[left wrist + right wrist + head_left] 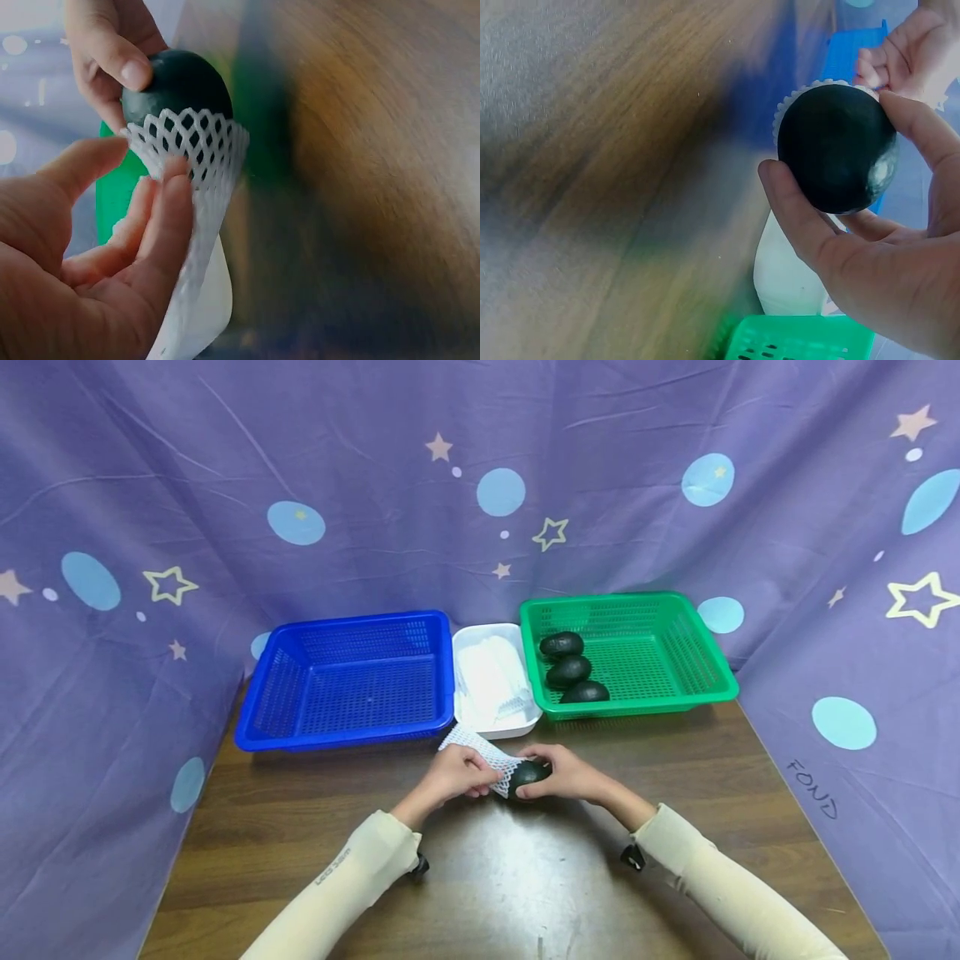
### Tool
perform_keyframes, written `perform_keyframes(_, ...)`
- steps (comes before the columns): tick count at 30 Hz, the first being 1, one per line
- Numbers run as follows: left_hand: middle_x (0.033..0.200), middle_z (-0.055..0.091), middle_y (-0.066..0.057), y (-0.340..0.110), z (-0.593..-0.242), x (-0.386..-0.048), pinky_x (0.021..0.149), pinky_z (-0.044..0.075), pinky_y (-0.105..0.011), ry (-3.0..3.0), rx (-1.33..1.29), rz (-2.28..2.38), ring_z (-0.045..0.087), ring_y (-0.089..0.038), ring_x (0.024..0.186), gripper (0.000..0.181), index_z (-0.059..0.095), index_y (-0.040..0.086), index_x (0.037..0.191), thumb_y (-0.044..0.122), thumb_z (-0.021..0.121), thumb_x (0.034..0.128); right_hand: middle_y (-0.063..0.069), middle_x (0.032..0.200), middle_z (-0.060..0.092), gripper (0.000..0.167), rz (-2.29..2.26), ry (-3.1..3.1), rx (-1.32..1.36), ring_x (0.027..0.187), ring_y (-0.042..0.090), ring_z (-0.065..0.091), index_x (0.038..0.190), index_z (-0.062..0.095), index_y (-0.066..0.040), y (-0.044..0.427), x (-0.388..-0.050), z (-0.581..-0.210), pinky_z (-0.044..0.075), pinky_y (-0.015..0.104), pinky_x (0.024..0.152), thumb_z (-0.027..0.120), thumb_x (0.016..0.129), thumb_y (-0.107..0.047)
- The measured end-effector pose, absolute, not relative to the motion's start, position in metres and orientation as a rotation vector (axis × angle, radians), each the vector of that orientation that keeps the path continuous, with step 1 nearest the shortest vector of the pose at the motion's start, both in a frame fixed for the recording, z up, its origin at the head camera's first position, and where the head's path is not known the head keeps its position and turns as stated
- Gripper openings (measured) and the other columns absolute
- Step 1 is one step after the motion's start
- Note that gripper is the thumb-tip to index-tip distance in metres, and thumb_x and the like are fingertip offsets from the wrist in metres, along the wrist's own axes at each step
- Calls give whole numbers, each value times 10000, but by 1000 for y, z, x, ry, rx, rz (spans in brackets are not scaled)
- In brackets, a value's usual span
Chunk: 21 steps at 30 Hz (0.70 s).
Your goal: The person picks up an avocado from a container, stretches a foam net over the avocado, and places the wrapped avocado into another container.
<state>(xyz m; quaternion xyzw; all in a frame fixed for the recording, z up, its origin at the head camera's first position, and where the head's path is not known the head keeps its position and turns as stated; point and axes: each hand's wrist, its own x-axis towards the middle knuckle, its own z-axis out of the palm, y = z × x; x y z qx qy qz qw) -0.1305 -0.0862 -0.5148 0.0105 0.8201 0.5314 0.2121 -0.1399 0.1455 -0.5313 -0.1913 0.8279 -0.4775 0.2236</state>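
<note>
A dark avocado (528, 779) sits with one end inside the mouth of a white foam net sleeve (196, 150). My right hand (564, 774) grips the bare end of the avocado (837, 148) between thumb and fingers. On the other side, my left hand (459, 772) pinches the edge of the net in the head view; in the left wrist view the left hand's (97, 262) thumb and fingers lie at the net's rim. The closed-up length of the net trails back toward the white tray (495, 731).
A blue basket (345, 739) stands at the back left. Beside it, the white tray holds more white nets (491, 677). At the back right a green basket (637, 703) holds several dark avocados (568, 672). Purple curtains (480, 560) enclose the wooden table (495, 885).
</note>
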Motion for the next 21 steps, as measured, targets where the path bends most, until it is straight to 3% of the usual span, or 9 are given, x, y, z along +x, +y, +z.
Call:
perform_keyframes(5,597,659,-1,-89,-515,-126,603,613,-378,2318,92,1368,662,-182,578,219,688,33,779,156,869,777,124,1101,701,505,-1357,2221,-423,934,156,602,1237,657,-10,142,-139,-532,517,272,799,837,812,-214)
perform_keyframes(10,578,635,27,-86,-515,-124,478,466,-217,2364,101,1343,593,-126,513,281,647,24,825,140,888,737,124,1091,699,506,-1374,2206,-359,912,148,598,1240,656,7,136,-137,-529,513,245,770,832,819,-211)
perform_keyframes(16,620,674,-29,-82,-518,-123,521,550,-276,2344,153,1393,601,-99,522,143,668,-5,837,36,793,782,140,1078,697,509,-1368,2245,-330,924,165,600,1240,650,22,134,-136,-529,507,245,765,834,818,-196)
perform_keyframes(21,626,691,-51,-81,-520,-121,486,480,-191,2350,201,1433,587,-79,511,37,693,-25,811,-14,720,787,135,1088,699,520,-1371,2260,-336,933,165,605,1245,648,21,134,-134,-530,513,250,782,840,811,-191)
